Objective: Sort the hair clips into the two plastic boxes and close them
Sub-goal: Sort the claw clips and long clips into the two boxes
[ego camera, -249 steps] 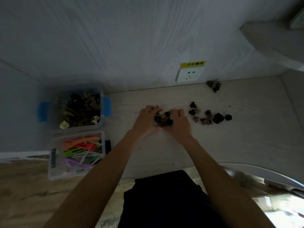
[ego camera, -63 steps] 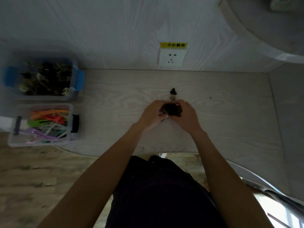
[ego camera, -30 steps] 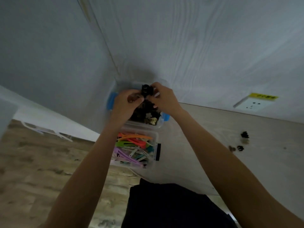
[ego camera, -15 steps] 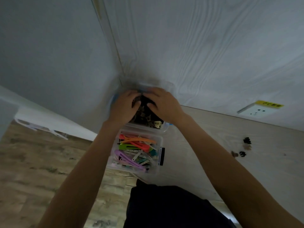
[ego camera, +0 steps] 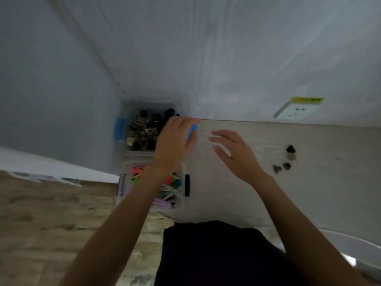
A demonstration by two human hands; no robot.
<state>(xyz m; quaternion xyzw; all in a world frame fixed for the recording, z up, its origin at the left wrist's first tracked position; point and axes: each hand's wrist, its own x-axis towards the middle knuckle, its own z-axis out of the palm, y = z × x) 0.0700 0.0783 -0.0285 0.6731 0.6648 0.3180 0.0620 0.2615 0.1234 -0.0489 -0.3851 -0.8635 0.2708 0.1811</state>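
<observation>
Two plastic boxes stand at the left end of the pale wooden worktop [ego camera: 309, 193], one behind the other. The back box [ego camera: 125, 150], which has blue latches, sits in the back left corner against the wall and is filled with dark claw clips [ego camera: 144, 131]. The front box [ego camera: 183, 195], with a black latch on its right side, sits at the front left corner and holds colourful flat hair clips [ego camera: 173, 182]. Both boxes stand without lids.

The left hand [ego camera: 175, 141] hovers over the right side of the back box, its fingers loosely extended and grasping nothing, partly covering the blue latch there. The left forearm crosses above the front box. The right hand [ego camera: 233, 153] hangs over the bare worktop just right of the boxes, fingers spread and relaxed, also holding nothing.

A few small dark clips [ego camera: 286, 159] lie loose on the worktop further right, well apart from both boxes. A white wall socket [ego camera: 296, 112] with a yellow label above it sits on the back wall beyond them.
</observation>
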